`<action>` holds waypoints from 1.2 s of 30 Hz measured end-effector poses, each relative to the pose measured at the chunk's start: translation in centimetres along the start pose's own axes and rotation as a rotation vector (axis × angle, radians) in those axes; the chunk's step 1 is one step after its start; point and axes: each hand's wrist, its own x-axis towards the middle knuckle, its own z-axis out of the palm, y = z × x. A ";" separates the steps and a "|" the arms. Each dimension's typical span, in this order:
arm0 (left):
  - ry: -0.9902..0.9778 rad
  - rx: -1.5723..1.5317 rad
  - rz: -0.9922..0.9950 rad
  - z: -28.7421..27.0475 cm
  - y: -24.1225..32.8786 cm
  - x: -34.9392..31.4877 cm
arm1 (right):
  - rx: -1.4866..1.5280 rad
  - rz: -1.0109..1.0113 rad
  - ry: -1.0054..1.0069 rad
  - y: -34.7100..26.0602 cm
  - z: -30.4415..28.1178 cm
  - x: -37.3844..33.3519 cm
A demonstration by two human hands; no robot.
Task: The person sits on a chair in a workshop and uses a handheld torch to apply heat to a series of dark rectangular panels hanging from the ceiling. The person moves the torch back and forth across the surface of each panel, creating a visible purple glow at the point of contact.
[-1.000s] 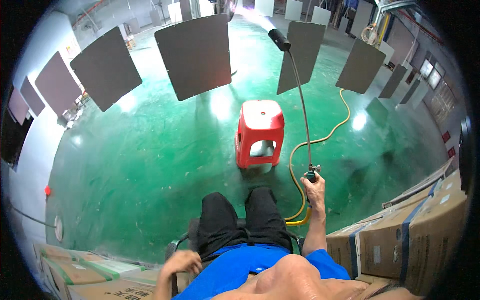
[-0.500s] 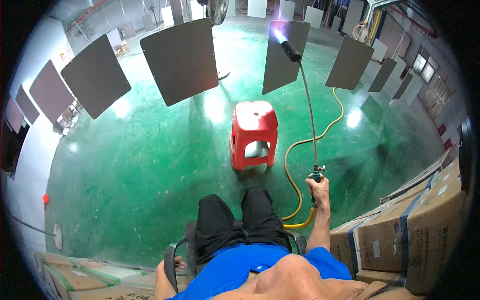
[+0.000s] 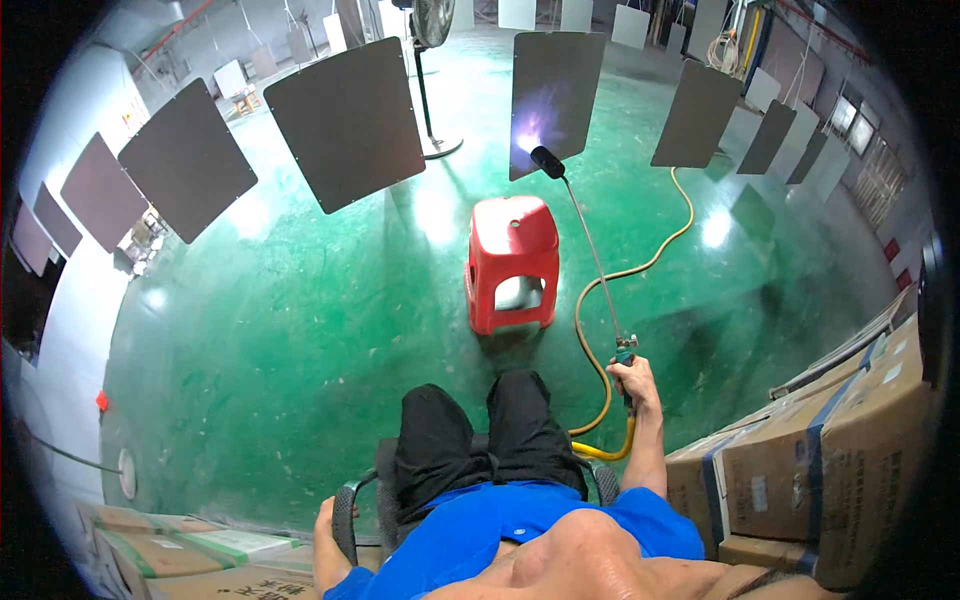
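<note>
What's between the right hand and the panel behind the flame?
In the head view, the torch, ending in its black nozzle and flame, lies between the right hand and the panel.

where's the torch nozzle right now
In the head view, the torch nozzle is right of centre in the upper part, its flame overlapping the lower left of a grey panel, above the red stool.

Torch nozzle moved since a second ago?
Yes: judged against the red plastic stool, the black torch nozzle is now lower in the picture, closer to the stool.
</note>
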 end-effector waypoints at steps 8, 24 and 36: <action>-0.019 0.006 -0.001 -0.6 -0.3 -0.1 | -0.081 0.034 -0.036 1.6 0.6 3.2; 0.007 0.180 -0.005 -1.4 -1.1 0.8 | 0.048 0.057 0.017 2.2 0.1 6.7; 0.014 0.244 0.097 -0.5 0.1 2.4 | 0.152 -0.005 0.072 -0.7 -1.3 7.9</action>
